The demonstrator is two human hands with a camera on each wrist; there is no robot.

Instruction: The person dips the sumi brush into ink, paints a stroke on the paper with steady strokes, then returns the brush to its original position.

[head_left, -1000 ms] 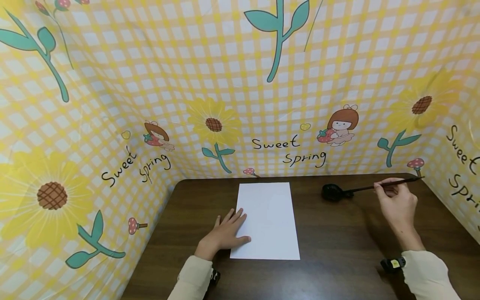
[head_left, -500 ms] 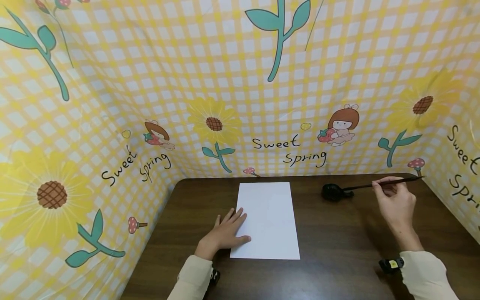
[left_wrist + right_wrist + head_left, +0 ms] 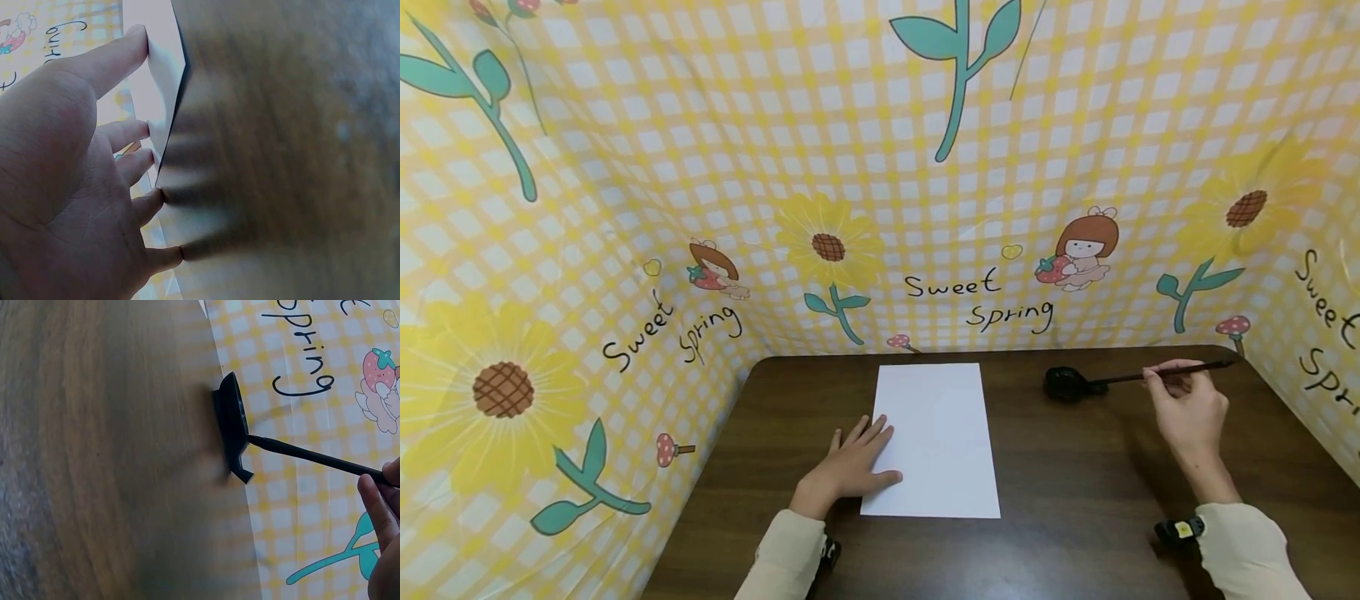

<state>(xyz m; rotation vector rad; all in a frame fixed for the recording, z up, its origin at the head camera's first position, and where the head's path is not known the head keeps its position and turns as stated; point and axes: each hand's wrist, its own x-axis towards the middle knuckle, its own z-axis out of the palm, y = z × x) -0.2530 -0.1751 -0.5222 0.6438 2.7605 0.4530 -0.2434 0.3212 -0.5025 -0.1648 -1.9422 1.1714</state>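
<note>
Smooth paper (image 3: pixel 936 442), wood-grained tabletop (image 3: pixel 1067 475)

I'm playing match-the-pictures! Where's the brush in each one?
Head: the brush is on the right side, held by the right hand, with its tip end at the black dish.
Left wrist: not in it.
Right wrist: it slants down from the dish, near the middle, to the fingers at the right edge.
Shared landmark: the yellow checked cloth shows in all three.
</note>
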